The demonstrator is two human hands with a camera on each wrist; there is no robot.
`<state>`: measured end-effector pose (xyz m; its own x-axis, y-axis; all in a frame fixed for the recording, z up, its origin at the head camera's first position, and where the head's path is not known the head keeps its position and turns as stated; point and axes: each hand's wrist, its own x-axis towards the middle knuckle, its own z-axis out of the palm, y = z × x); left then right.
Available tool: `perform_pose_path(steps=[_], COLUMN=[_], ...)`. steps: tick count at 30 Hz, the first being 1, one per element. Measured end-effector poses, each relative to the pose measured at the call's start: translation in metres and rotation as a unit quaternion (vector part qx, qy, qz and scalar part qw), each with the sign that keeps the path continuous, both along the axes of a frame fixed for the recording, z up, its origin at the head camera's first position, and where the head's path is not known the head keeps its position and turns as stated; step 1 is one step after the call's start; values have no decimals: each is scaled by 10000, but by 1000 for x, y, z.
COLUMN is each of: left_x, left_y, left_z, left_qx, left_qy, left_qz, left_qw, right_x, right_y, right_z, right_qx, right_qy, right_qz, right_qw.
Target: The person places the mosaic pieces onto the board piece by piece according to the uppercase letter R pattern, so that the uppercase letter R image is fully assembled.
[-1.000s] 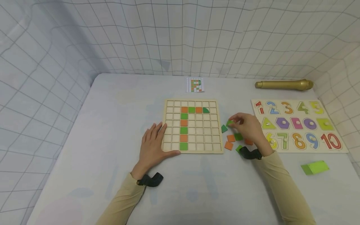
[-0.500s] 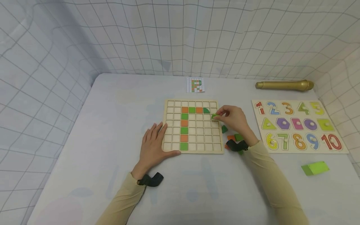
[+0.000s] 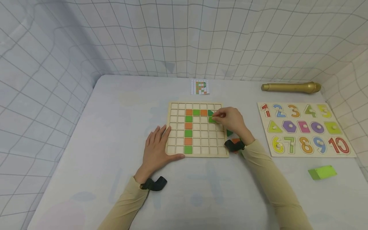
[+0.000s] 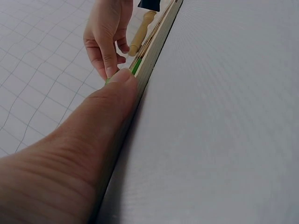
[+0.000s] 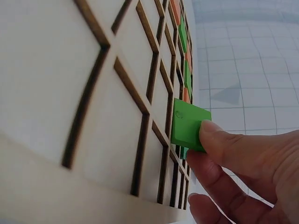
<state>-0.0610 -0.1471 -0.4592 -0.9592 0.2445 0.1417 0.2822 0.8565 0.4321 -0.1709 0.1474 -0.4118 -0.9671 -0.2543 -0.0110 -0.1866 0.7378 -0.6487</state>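
The wooden grid board [image 3: 204, 140] lies flat, with green and orange square tiles forming a column and a short row near its top. A dark green rounded tile [image 3: 210, 112] ends that row. My right hand [image 3: 232, 120] pinches a green square tile [image 5: 189, 122] between thumb and fingers. In the right wrist view that tile is tilted, its edge right at the grid, just below the rounded tile in the head view. My left hand [image 3: 155, 148] rests at the board's lower left corner, fingers extended along the left side and thumb [image 4: 114, 95] along the near edge.
Loose tiles, an orange one [image 3: 236, 140] and a dark green one [image 3: 229, 132], lie right of the board, partly hidden by my right wrist. A pattern card [image 3: 199, 87] lies behind it. Further right are a number puzzle [image 3: 287, 117], a gold microphone [image 3: 290, 87] and a green block [image 3: 322, 172].
My right hand has carried the green square tile from the loose pile leftward and up onto the board, below the rounded tile. My left hand has stayed in place.
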Motion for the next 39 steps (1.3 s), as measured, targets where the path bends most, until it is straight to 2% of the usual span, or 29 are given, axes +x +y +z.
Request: perform_pose_path(steps=[7, 14, 27, 33, 39], left_x=[0, 0, -1, 0, 0], left_y=[0, 0, 0, 1, 1], left_z=[0, -1, 1, 0, -1], left_qx=[-19, -32, -40, -29, -47], left_qy=[-16, -65, -72, -22, -35], left_qz=[6, 17, 23, 3, 6], left_qw=[10000, 10000, 10000, 10000, 10000], right_x=[-2, -4, -2, 0, 6], right_y=[-4, -6, -6, 0, 13], right_z=[1, 3, 5, 2, 1], right_qx=[181, 360, 592, 467, 0], right_qy=[57, -86, -110, -72, 77], right_qz=[68, 54, 137, 298, 284], right_qw=[9998, 9993, 9981, 9984, 9996])
